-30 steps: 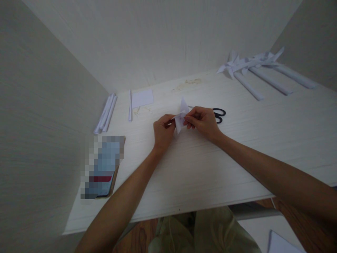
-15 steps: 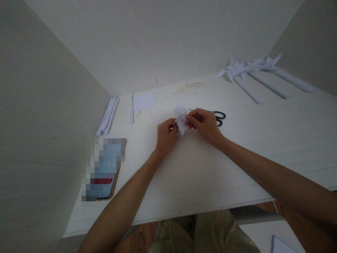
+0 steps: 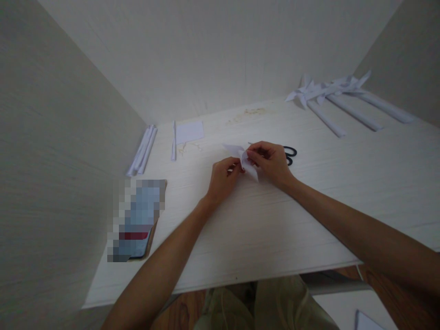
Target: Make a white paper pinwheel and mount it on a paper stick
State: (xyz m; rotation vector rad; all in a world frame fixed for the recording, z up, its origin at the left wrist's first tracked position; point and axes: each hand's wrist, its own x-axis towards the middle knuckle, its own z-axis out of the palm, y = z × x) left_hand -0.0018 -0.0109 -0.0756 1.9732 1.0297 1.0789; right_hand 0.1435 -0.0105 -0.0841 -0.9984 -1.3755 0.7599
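Note:
A small white paper pinwheel [image 3: 244, 160] with pointed blades is held above the middle of the table. My left hand [image 3: 225, 179] pinches it from the left and below, fingertips partly hidden behind the paper. On its other side, my right hand [image 3: 270, 160] grips the paper between thumb and forefinger. Scissors [image 3: 290, 151] with black handles lie on the table behind my right hand, which covers much of them. At the back right are several finished-looking paper pinwheels [image 3: 305, 91] on rolled white paper sticks [image 3: 357, 113].
A phone [image 3: 144, 220], its screen blurred out, lies at the left. Rolled paper tubes [image 3: 142, 151] rest along the left wall. Near the back lie a thin paper roll [image 3: 173, 142] and a flat paper square [image 3: 189, 132]. Walls enclose the white table [image 3: 240, 247] on three sides.
The pinwheel has turned in my fingers, its blades now pointing upper left and lower right. My left hand has shifted slightly right with it; both hands keep their grip.

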